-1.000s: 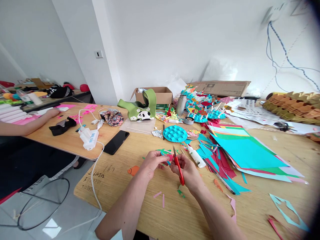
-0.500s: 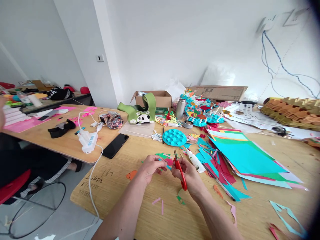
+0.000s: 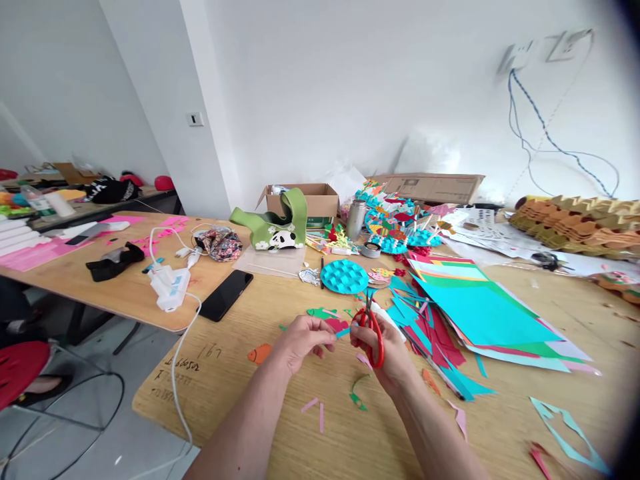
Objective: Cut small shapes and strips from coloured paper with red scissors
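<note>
My right hand (image 3: 393,360) is closed around red-handled scissors (image 3: 379,347), whose blades point up and away from me. My left hand (image 3: 306,343) has its thumb and fingers pinched on a small blue paper strip (image 3: 343,333), which reaches toward the right fingertips. Whether the right fingers also touch the strip I cannot tell. Just beyond the hands lie a green paper fish (image 3: 320,312) and a dark pink paper piece (image 3: 336,325). An orange paper fish (image 3: 259,353) rests left of my left hand. A white glue bottle (image 3: 395,324) is partly hidden behind my right hand.
Coloured paper sheets (image 3: 495,313) are stacked at right beside blue and red scraps. Behind the hands sits a blue textured disc (image 3: 344,277). A phone (image 3: 227,295), a power strip (image 3: 170,288) and a green panda bag (image 3: 280,227) stand left and back.
The scissors have turned in my right hand, so both handle loops now show. My view has shifted slightly to the right. The person at left has mostly gone out of view.
</note>
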### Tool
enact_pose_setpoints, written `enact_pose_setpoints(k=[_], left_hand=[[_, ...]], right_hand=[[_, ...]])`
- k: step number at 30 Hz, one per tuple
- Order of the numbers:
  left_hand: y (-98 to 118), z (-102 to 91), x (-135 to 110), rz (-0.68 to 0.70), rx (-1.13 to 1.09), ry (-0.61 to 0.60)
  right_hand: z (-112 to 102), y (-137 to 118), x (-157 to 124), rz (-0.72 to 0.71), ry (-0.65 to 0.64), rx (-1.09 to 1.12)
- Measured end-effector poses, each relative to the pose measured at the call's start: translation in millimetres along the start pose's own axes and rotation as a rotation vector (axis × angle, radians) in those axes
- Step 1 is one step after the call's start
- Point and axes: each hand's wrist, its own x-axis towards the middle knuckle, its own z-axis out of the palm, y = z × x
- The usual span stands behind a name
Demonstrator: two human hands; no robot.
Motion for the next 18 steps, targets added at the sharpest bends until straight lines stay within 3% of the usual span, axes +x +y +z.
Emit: enact_pose_setpoints(k=[12,18], left_hand=[[-2.8,-0.6,0.4,0.035,0.065,-0.102],[-1.0,1.5,0.6,0.061,0.071,-0.022]], right_hand=[[2.6,-7.0,-3.2,0.013,0.021,0.018],[2.4,-7.6,-2.5,-0.006,0.032,0.022]])
